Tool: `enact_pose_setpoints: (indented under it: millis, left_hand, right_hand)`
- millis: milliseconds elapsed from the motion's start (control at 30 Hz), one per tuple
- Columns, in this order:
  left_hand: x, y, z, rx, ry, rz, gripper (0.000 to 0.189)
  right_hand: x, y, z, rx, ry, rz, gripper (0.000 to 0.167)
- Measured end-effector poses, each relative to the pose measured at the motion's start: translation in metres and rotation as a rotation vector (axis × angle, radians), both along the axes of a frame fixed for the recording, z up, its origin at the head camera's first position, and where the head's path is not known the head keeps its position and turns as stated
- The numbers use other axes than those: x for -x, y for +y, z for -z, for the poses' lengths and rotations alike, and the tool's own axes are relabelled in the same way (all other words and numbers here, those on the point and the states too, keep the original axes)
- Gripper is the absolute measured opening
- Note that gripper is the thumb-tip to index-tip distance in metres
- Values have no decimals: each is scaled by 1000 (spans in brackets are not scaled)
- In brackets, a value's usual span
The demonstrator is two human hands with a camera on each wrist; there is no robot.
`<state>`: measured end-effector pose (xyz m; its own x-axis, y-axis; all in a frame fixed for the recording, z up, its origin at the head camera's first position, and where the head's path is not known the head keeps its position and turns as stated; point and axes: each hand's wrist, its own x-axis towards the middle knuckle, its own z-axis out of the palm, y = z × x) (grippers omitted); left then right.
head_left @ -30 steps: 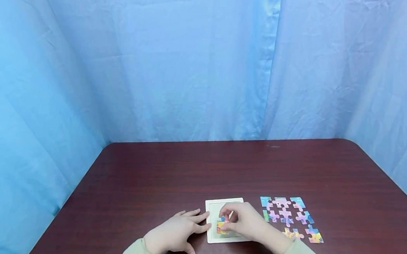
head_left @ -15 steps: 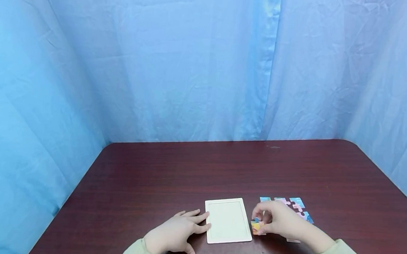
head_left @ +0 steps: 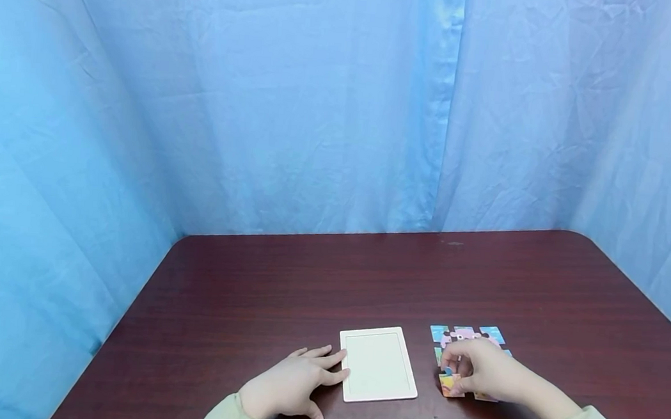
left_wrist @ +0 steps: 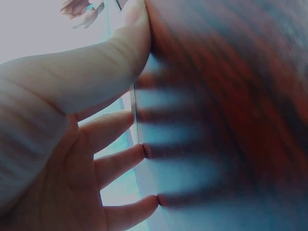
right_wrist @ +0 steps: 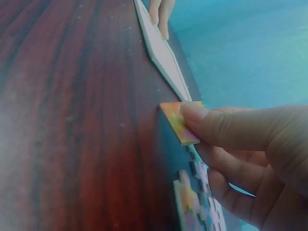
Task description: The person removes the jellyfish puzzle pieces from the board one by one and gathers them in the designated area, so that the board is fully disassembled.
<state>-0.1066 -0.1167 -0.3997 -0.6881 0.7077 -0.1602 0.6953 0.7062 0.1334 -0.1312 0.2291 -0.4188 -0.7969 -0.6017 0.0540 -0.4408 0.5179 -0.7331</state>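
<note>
Between thumb and fingers my right hand (head_left: 484,371) pinches a yellow and orange puzzle piece (head_left: 448,384) with a blue knob, at the near left corner of the laid-out pieces. In the right wrist view the piece (right_wrist: 177,121) is tilted, one edge at or just above the table. My left hand (head_left: 290,383) lies with spread fingers, two fingertips on the left rim of a white puzzle frame (head_left: 379,366). No piece lies inside the frame. Several pink and blue puzzle pieces (head_left: 464,333) show beyond the right hand, which hides others.
The dark wood table (head_left: 285,283) carries the frame and the pieces. Blue curtains (head_left: 319,106) hang along its back and sides. The frame lies to the left of the pieces, with a strip of tabletop between them.
My right hand has lifted the yellow piece out of the white frame and carried it right, to the near left corner of the other pieces. The left hand has stayed put.
</note>
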Motion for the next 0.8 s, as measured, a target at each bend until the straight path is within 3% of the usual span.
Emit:
enact_pose_setpoints:
  millis: [467,800]
  left_hand:
    - [1,0,2,7,-1,2,79]
    - [1,0,2,8,9,6,78]
  right_hand:
    - [4,5,16,-45,246,-25,25]
    - [1,6,17,-68,253,19,25]
